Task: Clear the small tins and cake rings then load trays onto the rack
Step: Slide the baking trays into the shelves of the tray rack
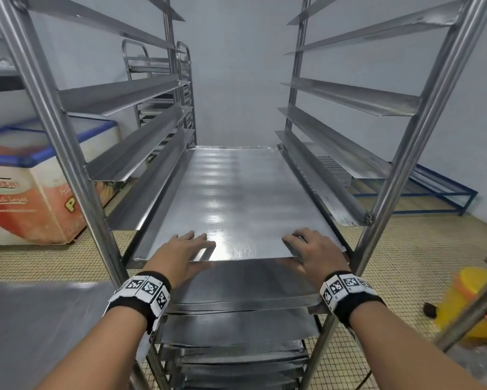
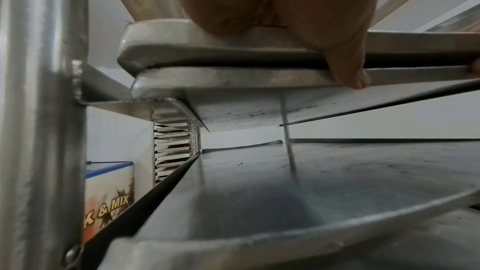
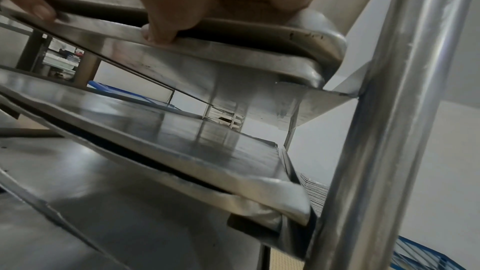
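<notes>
The rack (image 1: 68, 153), a tall steel frame of paired side runners, stands on a tiled floor with an orange-and-white chest freezer (image 1: 31, 198) to its left, a second rack (image 1: 158, 88) behind that side, and a yellow bucket (image 1: 473, 302) low to its right. A steel tray (image 1: 236, 198) lies flat on one pair of the rack's runners, with a second tray edge directly under it in both wrist views and more trays (image 1: 236, 330) on the levels below. At the top tray's near edge the left hand (image 1: 180, 254) and right hand (image 1: 312, 251) each grip it, fingers spread on top and thumb hooked down over the rim.
</notes>
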Available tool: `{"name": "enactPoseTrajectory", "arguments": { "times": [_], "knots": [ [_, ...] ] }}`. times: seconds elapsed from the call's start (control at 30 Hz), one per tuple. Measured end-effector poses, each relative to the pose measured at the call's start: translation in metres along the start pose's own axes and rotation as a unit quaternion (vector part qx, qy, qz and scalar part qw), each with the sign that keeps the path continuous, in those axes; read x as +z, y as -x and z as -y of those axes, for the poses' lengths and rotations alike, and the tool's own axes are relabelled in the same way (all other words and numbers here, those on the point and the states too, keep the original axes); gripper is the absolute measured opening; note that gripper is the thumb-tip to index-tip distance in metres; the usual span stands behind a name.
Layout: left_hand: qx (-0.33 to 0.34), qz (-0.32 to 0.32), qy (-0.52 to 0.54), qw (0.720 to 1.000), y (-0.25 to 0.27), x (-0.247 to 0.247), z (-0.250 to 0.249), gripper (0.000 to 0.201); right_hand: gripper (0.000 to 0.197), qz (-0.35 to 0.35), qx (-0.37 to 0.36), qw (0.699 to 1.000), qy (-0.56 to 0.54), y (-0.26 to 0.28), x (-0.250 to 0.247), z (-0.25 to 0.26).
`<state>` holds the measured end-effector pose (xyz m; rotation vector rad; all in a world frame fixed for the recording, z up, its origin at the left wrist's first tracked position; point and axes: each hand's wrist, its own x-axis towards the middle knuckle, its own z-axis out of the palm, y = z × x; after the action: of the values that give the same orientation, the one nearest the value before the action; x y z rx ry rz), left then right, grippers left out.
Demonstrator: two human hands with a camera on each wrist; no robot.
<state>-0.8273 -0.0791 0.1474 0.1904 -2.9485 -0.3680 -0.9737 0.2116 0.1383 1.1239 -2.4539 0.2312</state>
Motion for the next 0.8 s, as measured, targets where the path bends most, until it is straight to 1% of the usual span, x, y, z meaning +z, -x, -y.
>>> {"name": "enactPoseTrajectory", "arguments": {
  "times": [0.17, 0.23, 0.3, 0.37, 0.4, 0.43, 0.47, 0.5, 0.53, 0.6, 0.63, 0.7, 0.77, 0.8],
  "knots": [
    [-0.013, 0.001, 0.012, 1.0, -0.007, -0.004, 0.001, 0.04, 0.052, -0.009, -0.001, 1.0, 0.022, -0.01, 0.007, -0.002],
    [-0.019, 0.004, 0.011, 1.0, -0.006, -0.006, -0.003, 0.041, 0.052, 0.011, 0.004, 0.999, 0.03, -0.011, 0.005, -0.001],
    [-0.029, 0.025, 0.004, 0.999, -0.003, -0.012, -0.009, 0.048, 0.059, 0.045, 0.015, 0.998, 0.039, -0.01, -0.002, 0.005],
    [-0.03, 0.039, -0.002, 0.999, 0.003, -0.017, -0.015, 0.058, 0.074, 0.082, 0.033, 0.995, 0.038, -0.007, -0.014, 0.013],
    [-0.036, 0.031, 0.008, 0.999, 0.006, -0.02, -0.016, 0.063, 0.08, 0.098, 0.045, 0.994, 0.032, -0.006, -0.022, 0.016],
    [-0.047, 0.011, 0.026, 0.999, 0.011, -0.024, -0.017, 0.062, 0.08, 0.103, 0.058, 0.993, 0.023, -0.004, -0.03, 0.019],
    [-0.057, -0.021, 0.053, 0.997, 0.016, -0.03, -0.018, 0.058, 0.078, 0.095, 0.076, 0.993, 0.01, -0.002, -0.039, 0.021],
    [-0.062, -0.065, 0.082, 0.993, 0.021, -0.038, -0.019, 0.05, 0.076, 0.071, 0.101, 0.992, -0.012, 0.0, -0.048, 0.023],
    [-0.062, -0.121, 0.107, 0.985, 0.027, -0.048, -0.021, 0.041, 0.074, 0.03, 0.131, 0.99, -0.04, 0.002, -0.057, 0.024],
    [-0.058, -0.247, 0.131, 0.959, 0.036, -0.071, -0.024, 0.027, 0.064, -0.081, 0.19, 0.974, -0.096, 0.003, -0.077, 0.022],
    [-0.057, -0.309, 0.13, 0.94, 0.04, -0.085, -0.025, 0.025, 0.057, -0.139, 0.213, 0.96, -0.115, 0.002, -0.087, 0.019],
    [-0.08, -0.414, 0.109, 0.9, 0.045, -0.111, -0.024, 0.031, 0.047, -0.235, 0.245, 0.931, -0.134, -0.002, -0.107, 0.01],
    [-0.145, -0.492, 0.107, 0.852, 0.047, -0.133, -0.019, 0.046, 0.045, -0.305, 0.281, 0.899, -0.142, -0.01, -0.125, -0.003],
    [-0.181, -0.517, 0.114, 0.829, 0.046, -0.142, -0.016, 0.054, 0.047, -0.332, 0.302, 0.882, -0.144, -0.015, -0.134, -0.009]
  ]
}}
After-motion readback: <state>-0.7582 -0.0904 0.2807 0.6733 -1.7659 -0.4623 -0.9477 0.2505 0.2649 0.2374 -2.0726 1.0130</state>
